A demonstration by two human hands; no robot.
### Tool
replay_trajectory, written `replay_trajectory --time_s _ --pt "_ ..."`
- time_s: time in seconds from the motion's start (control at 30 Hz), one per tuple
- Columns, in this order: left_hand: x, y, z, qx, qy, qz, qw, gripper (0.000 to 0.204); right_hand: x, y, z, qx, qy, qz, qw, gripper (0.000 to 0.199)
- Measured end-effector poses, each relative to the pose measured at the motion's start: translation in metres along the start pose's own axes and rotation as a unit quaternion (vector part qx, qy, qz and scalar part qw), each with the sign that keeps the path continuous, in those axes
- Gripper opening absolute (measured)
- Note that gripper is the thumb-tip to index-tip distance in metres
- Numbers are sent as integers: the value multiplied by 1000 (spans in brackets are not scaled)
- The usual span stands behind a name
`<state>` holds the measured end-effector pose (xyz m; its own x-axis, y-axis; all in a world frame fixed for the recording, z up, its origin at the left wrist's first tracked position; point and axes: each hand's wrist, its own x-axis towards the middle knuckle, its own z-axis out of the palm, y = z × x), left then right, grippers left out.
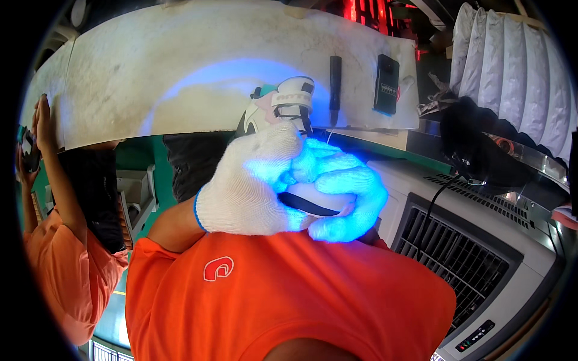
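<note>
1. At the near edge of the worktable [198,42], head view: white sneaker with pink, teal and black trim [265,114], held between both gloves, far end overlapping the tabletop. Can't tell if it rests there.
2. Left gloved hand [247,180]: fingers together, clamped on the sneaker's left side.
3. Right gloved hand [355,192]: fingers curled round the near end, lit blue. Glare and gloves hide most of that end; probably the toe.
4. Right of sneaker: slim black tool [336,90], then black phone-like device [386,84], both untouched.
5. Step in hand, my read: gripping and working the sneaker under blue light. Next move calls for a steady two-handed hold, even pressure.
</note>
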<state>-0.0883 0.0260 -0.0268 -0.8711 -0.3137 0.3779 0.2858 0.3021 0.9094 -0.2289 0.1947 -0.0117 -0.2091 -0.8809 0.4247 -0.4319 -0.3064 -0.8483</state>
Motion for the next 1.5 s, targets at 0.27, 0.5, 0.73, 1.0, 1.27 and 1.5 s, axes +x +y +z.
replay_trajectory --time_s 0.27,0.5,0.73,1.0,1.27,1.5 --pt "-11 -18 -10 -67 -1 68 995 57 4 -19 4 -6 -10 48 999 54" --pt "-69 -75 -16 28 70 -112 991 71 9 -20 7 -51 69 95 992 50" --pt "-41 -48 -19 -22 100 2 995 45 31 -34 23 -94 23 116 989 54" --pt "0 -53 -25 -112 54 79 989 37 9 21 -1 -64 30 -36 997 72" --pt "54 -44 -6 -127 -51 -99 986 45 -14 46 -5 32 221 31 974 51" --pt "103 -31 36 186 -207 -100 955 53 -86 110 -42 200 190 133 952 41"
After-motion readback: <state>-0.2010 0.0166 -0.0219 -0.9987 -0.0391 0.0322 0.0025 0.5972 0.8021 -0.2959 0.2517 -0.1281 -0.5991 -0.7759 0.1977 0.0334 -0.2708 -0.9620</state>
